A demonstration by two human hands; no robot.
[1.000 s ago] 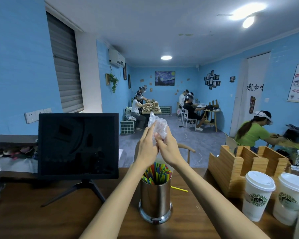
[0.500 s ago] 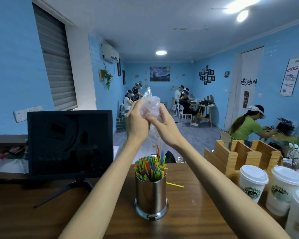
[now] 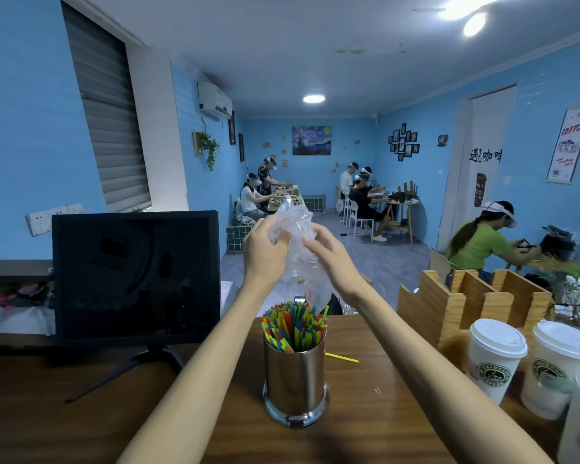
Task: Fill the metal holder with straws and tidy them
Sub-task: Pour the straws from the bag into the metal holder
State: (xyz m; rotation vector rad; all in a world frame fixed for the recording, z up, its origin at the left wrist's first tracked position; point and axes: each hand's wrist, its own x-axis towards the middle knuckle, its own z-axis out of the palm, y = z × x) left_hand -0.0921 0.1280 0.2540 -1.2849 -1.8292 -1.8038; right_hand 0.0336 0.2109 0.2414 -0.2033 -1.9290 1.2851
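Note:
A shiny metal holder stands upright on the wooden counter, packed with coloured straws whose tips poke above its rim. Above it, my left hand and my right hand both grip a crumpled clear plastic bag that hangs down toward the straws. One loose yellow straw lies on the counter just right of the holder.
A black monitor on a stand sits to the left. A wooden organiser and several lidded paper cups crowd the right side. People sit at tables further back in the room.
Both hands lifted the plastic bag up off the straws, which stayed in the holder. The bag now hangs clear above them, and my right hand has slid a little lower on it.

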